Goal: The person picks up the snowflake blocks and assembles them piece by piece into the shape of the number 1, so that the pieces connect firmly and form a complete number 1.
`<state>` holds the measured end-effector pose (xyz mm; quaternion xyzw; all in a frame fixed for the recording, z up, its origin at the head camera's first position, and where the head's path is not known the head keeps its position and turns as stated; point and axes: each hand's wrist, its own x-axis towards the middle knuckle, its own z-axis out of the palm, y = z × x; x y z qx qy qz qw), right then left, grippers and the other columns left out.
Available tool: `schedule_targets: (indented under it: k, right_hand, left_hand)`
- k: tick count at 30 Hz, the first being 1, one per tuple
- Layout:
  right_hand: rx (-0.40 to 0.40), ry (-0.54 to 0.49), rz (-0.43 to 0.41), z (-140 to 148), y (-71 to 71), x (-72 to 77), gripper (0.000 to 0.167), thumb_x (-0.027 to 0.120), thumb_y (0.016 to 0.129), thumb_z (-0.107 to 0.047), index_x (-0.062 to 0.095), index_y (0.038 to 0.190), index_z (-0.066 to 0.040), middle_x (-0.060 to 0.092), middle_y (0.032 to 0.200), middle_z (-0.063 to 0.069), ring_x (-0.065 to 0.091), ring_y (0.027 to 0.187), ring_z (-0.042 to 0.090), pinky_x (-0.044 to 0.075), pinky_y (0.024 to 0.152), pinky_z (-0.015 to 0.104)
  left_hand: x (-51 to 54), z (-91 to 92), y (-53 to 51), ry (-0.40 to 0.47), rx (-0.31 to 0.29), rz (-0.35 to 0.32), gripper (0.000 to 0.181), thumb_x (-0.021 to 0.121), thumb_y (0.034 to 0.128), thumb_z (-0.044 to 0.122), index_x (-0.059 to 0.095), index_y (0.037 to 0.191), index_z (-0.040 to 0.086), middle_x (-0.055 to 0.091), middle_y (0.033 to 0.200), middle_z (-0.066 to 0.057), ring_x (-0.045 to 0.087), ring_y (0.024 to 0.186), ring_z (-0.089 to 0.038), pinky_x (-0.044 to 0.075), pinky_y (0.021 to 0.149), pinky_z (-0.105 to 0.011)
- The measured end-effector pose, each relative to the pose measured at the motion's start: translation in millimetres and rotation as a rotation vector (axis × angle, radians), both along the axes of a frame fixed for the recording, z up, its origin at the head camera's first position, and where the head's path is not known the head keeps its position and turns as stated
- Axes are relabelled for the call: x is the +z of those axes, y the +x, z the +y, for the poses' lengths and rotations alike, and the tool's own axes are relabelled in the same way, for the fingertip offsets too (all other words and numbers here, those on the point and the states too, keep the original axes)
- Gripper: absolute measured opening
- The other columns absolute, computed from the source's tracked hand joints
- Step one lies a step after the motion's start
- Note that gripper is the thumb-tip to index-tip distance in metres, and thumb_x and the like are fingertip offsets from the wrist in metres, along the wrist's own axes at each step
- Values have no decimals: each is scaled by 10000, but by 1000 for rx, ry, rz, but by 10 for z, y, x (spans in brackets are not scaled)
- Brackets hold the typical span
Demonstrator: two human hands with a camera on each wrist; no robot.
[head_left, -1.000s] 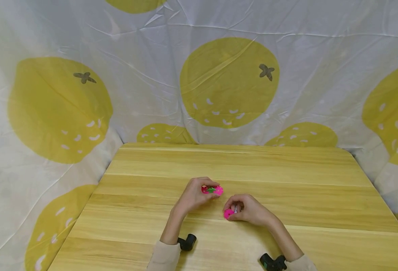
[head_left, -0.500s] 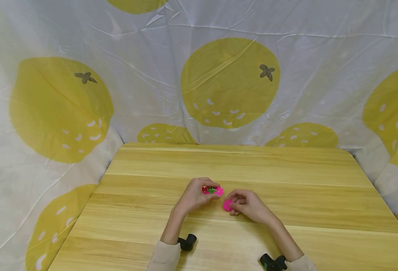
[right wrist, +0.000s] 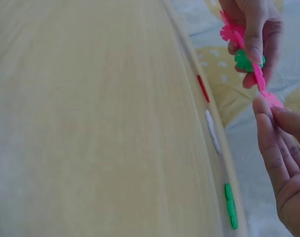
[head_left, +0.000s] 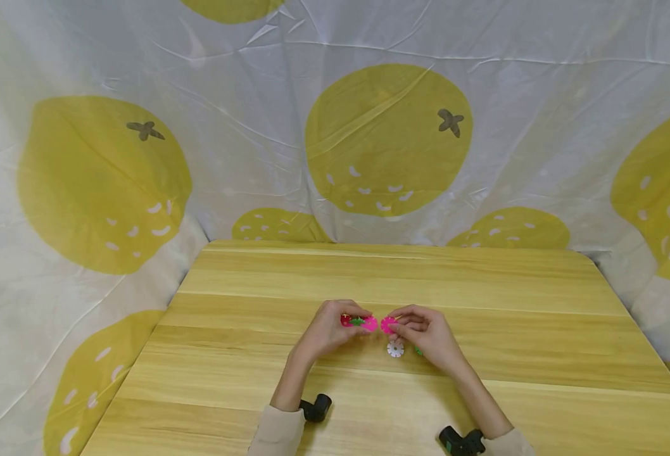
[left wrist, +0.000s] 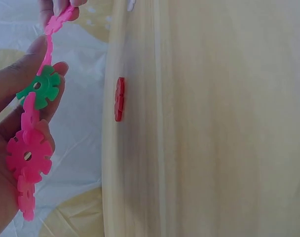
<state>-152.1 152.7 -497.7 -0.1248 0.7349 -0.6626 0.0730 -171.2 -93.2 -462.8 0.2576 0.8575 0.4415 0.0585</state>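
Note:
In the head view my left hand (head_left: 326, 332) grips a chain of interlocking plastic snowflake discs. Its green disc (left wrist: 45, 87) shows between several pink ones (left wrist: 29, 155) in the left wrist view. Facing it, my right hand (head_left: 430, 332) pinches a single pink disc (head_left: 389, 325) between thumb and fingers. That disc stands at the chain's pink end (head_left: 371, 323); whether their slots are joined I cannot tell. Below the right hand lie a white disc (head_left: 395, 348) and a green disc (head_left: 418, 350), the latter mostly hidden by the hand.
A red disc (left wrist: 120, 98) lies on the wooden table (head_left: 255, 272), in line with the white (right wrist: 212, 131) and green (right wrist: 231, 206) ones in the right wrist view. A lemon-patterned cloth (head_left: 244, 126) hangs behind the table and down its sides.
My right hand has risen and moved away from me with its pink disc, which now stands beside the chain's end. The white and green discs on the table have come into view. My left hand has stayed nearly still.

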Motion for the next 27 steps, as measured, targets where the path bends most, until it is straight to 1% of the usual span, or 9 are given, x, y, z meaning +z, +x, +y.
schedule_targets:
  k: [5,7,11,15,18,21,22,27]
  right_hand:
    - [-19,-15,2,-1,1,3,227,731,949,-35,714,1157,54,731,1029,288,781,840,210,641,765,380]
    - [-30,-5,9,-1,1,-6,224,742,943,-45,725,1148,44,740,1026,275,775,837,178,641,765,374]
    - [-40,11,32,-1,0,-24,218,758,938,-81,742,1129,24,756,1015,255,776,838,177,642,766,358]
    - [-54,50,70,-3,6,-30,210,777,931,-133,768,1112,-26,779,1008,204,773,850,160,633,774,296]
    - [-55,58,89,-6,11,-28,210,779,931,-142,777,1116,-42,786,1019,188,772,866,137,628,784,278]
    - [-46,39,92,-3,17,-26,216,766,938,-123,775,1132,-27,783,1045,206,776,885,124,636,794,312]
    - [-44,34,96,-2,20,-26,217,763,940,-116,774,1135,-22,781,1055,213,776,892,119,637,796,316]
    - [-41,6,105,-11,39,0,213,764,935,-102,784,1126,-12,783,1076,207,777,917,104,635,807,306]
  left_hand:
    - [0,6,0,12,-8,-7,257,819,890,117,797,1138,52,784,1055,-37,688,990,-161,549,828,-247]
    - [1,8,0,18,-10,-9,258,819,891,121,797,1139,53,782,1050,-36,677,973,-156,536,807,-229]
    - [11,12,5,26,-10,-21,257,822,888,119,800,1138,65,780,1039,-30,654,947,-141,519,786,-220]
    - [15,15,7,26,-14,-22,256,825,884,119,801,1133,64,781,1036,-30,658,956,-147,523,801,-226]
    - [11,21,2,29,-20,-21,256,825,884,119,800,1133,63,782,1045,-36,668,971,-149,531,819,-229]
    - [5,24,0,30,-22,-20,256,825,885,122,801,1134,67,782,1050,-37,671,974,-146,535,823,-234]
    - [9,21,2,38,-20,-31,256,823,887,119,800,1137,69,782,1053,-35,666,971,-138,535,823,-234]
    - [1,-10,1,75,-20,-67,241,822,889,138,809,1126,97,783,1026,-18,610,890,-104,507,751,-214]
